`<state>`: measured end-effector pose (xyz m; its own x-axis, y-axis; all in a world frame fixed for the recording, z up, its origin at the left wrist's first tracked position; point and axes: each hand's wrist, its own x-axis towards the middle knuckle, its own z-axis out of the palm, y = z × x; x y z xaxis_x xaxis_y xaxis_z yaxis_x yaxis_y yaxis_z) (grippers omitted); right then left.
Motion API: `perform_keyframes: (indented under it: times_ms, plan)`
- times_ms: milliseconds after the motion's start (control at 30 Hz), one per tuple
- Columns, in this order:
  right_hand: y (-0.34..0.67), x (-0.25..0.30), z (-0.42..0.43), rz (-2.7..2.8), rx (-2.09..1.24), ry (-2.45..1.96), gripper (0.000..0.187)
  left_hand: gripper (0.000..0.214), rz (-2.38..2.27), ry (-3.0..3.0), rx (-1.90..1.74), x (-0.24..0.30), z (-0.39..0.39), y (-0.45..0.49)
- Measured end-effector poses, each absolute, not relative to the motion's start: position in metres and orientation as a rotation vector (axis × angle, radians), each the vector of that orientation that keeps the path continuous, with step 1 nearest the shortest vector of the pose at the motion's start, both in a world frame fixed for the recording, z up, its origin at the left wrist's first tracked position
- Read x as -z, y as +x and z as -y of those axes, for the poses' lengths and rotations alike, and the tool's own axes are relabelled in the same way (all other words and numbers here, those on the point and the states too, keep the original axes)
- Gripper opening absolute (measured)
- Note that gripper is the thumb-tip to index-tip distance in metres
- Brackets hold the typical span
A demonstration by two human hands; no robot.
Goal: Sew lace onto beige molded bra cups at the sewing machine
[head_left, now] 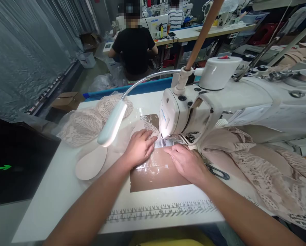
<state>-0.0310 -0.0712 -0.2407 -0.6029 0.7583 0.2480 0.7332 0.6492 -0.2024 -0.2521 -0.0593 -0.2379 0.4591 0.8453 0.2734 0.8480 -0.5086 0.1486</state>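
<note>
My left hand point(140, 149) lies with its fingers flat on a beige lace cup piece point(151, 127), just left of the needle area of a white sewing machine point(168, 118). To the right of the needle, my right hand point(185, 163) rests on a shiny brown sheet point(153, 180); its index finger is stretched toward the presser foot point(165, 142), and the other fingers are partly bent. Nothing is plainly gripped by either hand. Part of the lace is hidden under my left fingers, and the stitching point is too small to make out.
A lamp point(113, 123) on a bendy neck hangs left of the machine. Lace cups point(82, 127) and a smooth pad point(90, 164) lie on the left. Lace fabric point(260, 164) heaps on the right. A ruler strip point(160, 211) runs along the front. A person point(133, 49) sits ahead.
</note>
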Motion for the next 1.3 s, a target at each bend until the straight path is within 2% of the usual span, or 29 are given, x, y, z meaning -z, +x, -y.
perform_keyframes:
  times_ms: [367,567,733,867,1000,1133,1233,1300]
  plan:
    - [-0.03,0.239,0.069,2.545,-0.206,-1.153,0.038,0.036,1.822,-2.465,0.489,0.243,0.057,-0.265]
    - [-0.027,0.246,0.066,2.559,-0.167,-1.1,0.039,0.046,1.934,-2.388,0.325,0.208,0.074,-0.283]
    - [-0.025,0.247,0.066,2.555,-0.133,-1.05,0.037,0.051,2.289,-1.888,0.018,0.168,0.123,-0.337]
    - [-0.026,0.248,0.066,2.527,-0.104,-1.049,0.036,0.052,2.765,-1.55,-0.185,0.18,0.181,-0.387]
    - [-0.027,0.247,0.067,2.505,-0.147,-1.092,0.037,0.037,2.801,-1.782,0.472,0.199,0.23,-0.397]
    - [-0.027,0.242,0.069,2.467,-0.214,-1.103,0.035,0.032,3.101,-2.349,0.955,0.183,0.24,-0.354]
    - [-0.024,0.238,0.07,2.348,-0.329,-1.095,0.03,0.03,2.738,-2.999,1.084,0.169,0.209,-0.309]
    - [-0.021,0.236,0.072,2.253,-0.421,-1.064,0.026,0.044,2.364,-3.249,1.045,0.173,0.177,-0.282]
